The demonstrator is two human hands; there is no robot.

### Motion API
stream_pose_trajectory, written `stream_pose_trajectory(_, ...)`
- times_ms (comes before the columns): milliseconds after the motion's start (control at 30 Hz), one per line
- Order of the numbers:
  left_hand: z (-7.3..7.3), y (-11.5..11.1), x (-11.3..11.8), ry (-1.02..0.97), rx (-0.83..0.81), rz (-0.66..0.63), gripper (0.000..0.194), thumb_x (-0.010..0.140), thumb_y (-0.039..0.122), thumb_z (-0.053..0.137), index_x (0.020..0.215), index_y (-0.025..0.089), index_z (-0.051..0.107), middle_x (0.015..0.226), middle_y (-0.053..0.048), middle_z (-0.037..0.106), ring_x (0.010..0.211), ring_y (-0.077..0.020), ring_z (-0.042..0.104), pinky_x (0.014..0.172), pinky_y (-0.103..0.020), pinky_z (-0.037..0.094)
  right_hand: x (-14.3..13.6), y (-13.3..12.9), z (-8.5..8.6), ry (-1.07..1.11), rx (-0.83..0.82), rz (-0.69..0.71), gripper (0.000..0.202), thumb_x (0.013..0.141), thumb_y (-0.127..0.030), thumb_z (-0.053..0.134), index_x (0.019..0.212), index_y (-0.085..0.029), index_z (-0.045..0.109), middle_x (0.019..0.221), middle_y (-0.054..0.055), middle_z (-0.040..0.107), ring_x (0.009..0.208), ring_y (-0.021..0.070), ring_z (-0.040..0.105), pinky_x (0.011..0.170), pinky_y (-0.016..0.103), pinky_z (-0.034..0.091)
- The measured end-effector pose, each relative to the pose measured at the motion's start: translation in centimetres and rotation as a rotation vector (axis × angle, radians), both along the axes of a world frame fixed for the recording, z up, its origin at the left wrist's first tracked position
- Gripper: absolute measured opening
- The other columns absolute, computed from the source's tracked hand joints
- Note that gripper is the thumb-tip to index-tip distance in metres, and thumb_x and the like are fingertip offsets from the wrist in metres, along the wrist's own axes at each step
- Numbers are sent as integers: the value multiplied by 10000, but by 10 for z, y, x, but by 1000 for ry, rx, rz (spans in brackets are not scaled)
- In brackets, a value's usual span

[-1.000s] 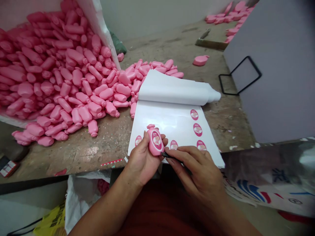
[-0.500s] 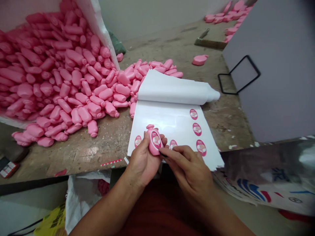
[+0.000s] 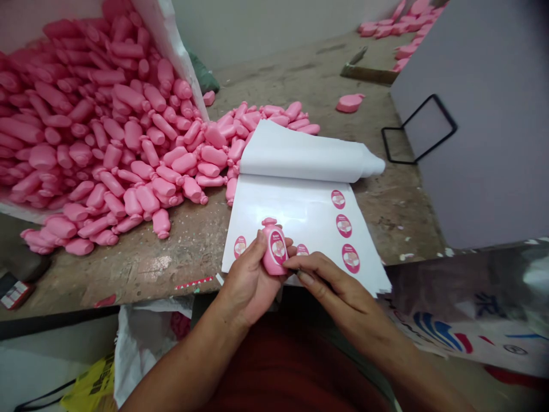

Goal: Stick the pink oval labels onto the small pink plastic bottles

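Note:
My left hand is closed around a small pink plastic bottle, cap end pointing up and away from me. An oval dark-pink label with a white border sits on the bottle's front. At the label's lower right edge, my right hand touches the bottle with a fingertip. Its thumb and forefinger pinch a small dark thin object, mostly hidden. Beneath both hands lies a stack of white sticker sheets, with several oval labels left along its sides and the upper part folded back.
A big heap of pink bottles spills from a white foam box at left. One bottle lies alone farther back. A grey panel with a black wire handle stands at right. Bags hang below the table's front edge.
The bottle in my left hand has shifted slightly right and turned more upright. My right hand has tilted, its thumb now showing, and its fingertip rests on the label's edge.

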State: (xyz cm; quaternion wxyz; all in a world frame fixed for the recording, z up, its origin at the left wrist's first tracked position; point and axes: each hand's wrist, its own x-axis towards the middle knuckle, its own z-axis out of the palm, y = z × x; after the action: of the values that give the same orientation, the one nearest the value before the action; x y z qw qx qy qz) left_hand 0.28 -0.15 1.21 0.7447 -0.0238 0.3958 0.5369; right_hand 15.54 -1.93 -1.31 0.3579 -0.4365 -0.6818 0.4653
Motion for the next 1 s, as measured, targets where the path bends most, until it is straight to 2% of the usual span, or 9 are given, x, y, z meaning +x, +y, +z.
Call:
stream_pose_trajectory(100, -2, -1, -2, -5, -17, -26, 318, 1018, 350, 412, 1054, 128, 637, 824, -73, 661, 709, -132, 649, 681, -240, 517, 7, 2, 9, -88, 53, 21, 214, 957, -274, 541, 1096, -302, 702, 947, 12, 698, 888, 162, 682, 752, 261, 550)
stream_pose_trajectory(233, -4, -2, 0, -34, -7, -32, 310, 1017, 338, 420, 996, 127, 646, 821, -76, 667, 733, -141, 666, 673, -238, 515, 1, 2, 15, -131, 196, -90, 165, 883, -221, 661, 1034, -276, 698, 827, -8, 678, 717, 145, 642, 636, 242, 520)
stream_pose_trajectory(300, -4, -2, 3, -55, 3, -33, 282, 1018, 319, 422, 996, 142, 641, 813, -69, 665, 736, -138, 664, 716, -252, 525, -4, 3, 14, -146, 270, -101, 150, 876, -162, 644, 979, -261, 693, 799, -8, 665, 713, 149, 637, 632, 247, 512)
stream_pose_trajectory(433, -5, -4, 5, -93, 35, -24, 222, 1013, 292, 444, 1022, 166, 626, 815, -48, 654, 757, -124, 651, 759, -249, 520, -9, 5, 8, -259, 416, -68, 202, 881, -88, 553, 949, -243, 663, 895, 27, 687, 830, 188, 661, 706, 298, 516)
stream_pose_trajectory(600, -6, -5, 4, -156, 103, -65, 214, 1013, 297, 444, 1015, 176, 620, 792, -30, 625, 735, -120, 619, 715, -236, 492, -10, 5, -1, -417, 644, -97, 203, 843, -69, 484, 933, -216, 593, 889, 66, 670, 751, 219, 621, 622, 332, 470)
stream_pose_trajectory(700, -7, -5, 4, -126, 113, -85, 222, 1014, 298, 439, 1017, 169, 620, 814, -46, 640, 734, -127, 615, 706, -245, 489, -12, 4, -2, -348, 568, -122, 141, 873, -96, 487, 886, -220, 553, 842, 51, 637, 724, 201, 593, 617, 316, 466)
stream_pose_trajectory(900, -8, -4, 5, -1, 130, -41, 157, 969, 206, 539, 1001, 114, 661, 835, -31, 626, 736, -99, 593, 733, -225, 481, -15, 7, 9, -81, 179, -140, 144, 941, -224, 528, 808, -229, 582, 758, 1, 610, 680, 155, 576, 620, 266, 470)
stream_pose_trajectory(1000, -10, -5, 5, 0, 174, -72, 163, 936, 243, 608, 1041, 133, 668, 861, -18, 622, 757, -98, 581, 749, -228, 471, -12, 11, 14, -20, 16, -107, 147, 921, -279, 576, 797, -230, 639, 757, 1, 650, 705, 163, 608, 651, 270, 495)
